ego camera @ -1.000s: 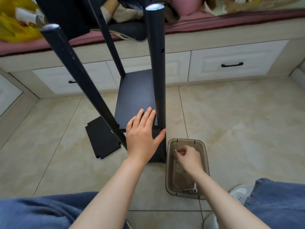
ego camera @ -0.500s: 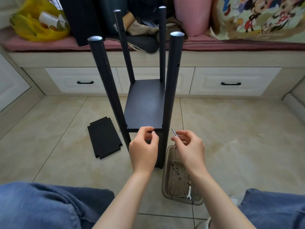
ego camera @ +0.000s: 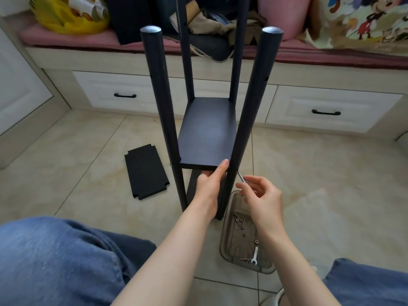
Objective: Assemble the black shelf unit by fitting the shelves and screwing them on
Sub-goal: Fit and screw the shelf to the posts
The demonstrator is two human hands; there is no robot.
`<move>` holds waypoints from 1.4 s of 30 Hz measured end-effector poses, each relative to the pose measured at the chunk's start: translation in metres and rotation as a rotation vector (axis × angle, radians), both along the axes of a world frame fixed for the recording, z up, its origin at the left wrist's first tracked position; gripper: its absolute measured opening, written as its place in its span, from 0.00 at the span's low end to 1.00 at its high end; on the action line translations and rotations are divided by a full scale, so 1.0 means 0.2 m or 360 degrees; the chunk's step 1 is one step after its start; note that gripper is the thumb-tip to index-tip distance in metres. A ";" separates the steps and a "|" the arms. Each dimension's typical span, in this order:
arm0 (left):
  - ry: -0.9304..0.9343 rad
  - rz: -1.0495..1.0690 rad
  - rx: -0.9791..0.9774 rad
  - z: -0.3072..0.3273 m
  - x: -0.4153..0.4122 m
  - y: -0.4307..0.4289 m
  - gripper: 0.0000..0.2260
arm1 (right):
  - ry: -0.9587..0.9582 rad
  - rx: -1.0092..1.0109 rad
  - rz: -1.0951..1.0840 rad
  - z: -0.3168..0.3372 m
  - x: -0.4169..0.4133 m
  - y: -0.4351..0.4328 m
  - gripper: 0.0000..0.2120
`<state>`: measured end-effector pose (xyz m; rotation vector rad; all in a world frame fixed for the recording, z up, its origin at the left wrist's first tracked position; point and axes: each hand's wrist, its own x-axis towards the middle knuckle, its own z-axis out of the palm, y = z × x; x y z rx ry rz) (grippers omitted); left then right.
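Posts [ego camera: 157,96] of the black shelf unit [ego camera: 249,129] are standing upright on the floor [ego camera: 320,173]; left hand [ego camera: 209,184] is gripping the front edge of the shelf [ego camera: 207,133], right hand [ego camera: 262,195] is pinching a screw [ego camera: 241,177] pointing up-left at the near right post.

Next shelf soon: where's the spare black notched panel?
Head view, left of centre: black notched panel flat on the beige tile floor, left of the near-left black post.
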<state>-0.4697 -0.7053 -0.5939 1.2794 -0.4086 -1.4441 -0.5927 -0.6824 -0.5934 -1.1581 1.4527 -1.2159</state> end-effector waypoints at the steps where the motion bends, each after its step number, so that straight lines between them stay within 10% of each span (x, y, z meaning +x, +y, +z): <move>1: 0.0018 0.0006 -0.0006 -0.01 -0.02 0.00 0.16 | 0.0009 -0.0007 -0.0010 -0.01 0.01 0.00 0.06; 42: 0.0165 0.0038 -0.0153 -0.03 -0.03 0.00 0.07 | -0.0135 -0.0113 0.0050 -0.03 0.02 -0.05 0.07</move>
